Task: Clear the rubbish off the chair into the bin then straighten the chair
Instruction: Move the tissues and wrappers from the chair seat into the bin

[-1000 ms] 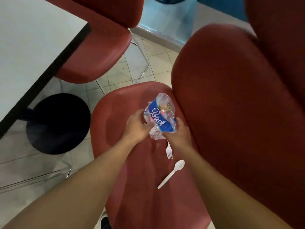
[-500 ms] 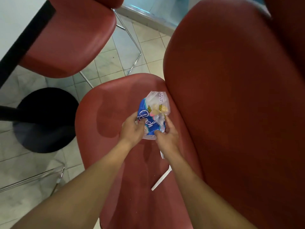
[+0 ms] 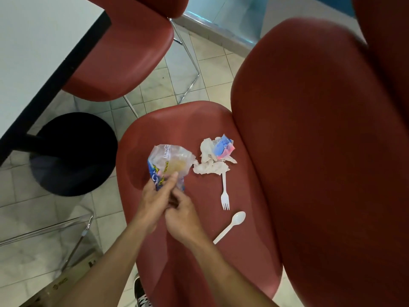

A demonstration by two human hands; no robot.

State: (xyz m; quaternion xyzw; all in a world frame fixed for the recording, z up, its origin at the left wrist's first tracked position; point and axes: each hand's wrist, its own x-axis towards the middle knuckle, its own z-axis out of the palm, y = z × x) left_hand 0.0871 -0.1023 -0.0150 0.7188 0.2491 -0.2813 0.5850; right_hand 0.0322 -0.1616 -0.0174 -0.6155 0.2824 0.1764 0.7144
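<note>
A clear and blue plastic wrapper [image 3: 169,163] is lifted over the red chair seat [image 3: 190,122]. My left hand [image 3: 156,197] grips its lower end. My right hand [image 3: 182,216] presses against the left one just below, fingers curled at the wrapper's bottom edge. On the seat to the right lie crumpled white tissue [image 3: 210,167] with a small blue and pink packet [image 3: 222,147] on it, a white plastic fork [image 3: 225,193] and a white plastic spoon [image 3: 231,226]. No bin is in view.
The chair's tall red backrest [image 3: 321,140] fills the right side. A second red chair [image 3: 126,56] and a white table [image 3: 33,47] with a black round base [image 3: 73,154] stand to the left. A cardboard box edge [image 3: 64,282] and my shoe [image 3: 140,293] are at the bottom.
Both hands have lifted the wrapper left and toward me, off the tissue pile. The tissue, small packet and whole fork are now uncovered on the seat.
</note>
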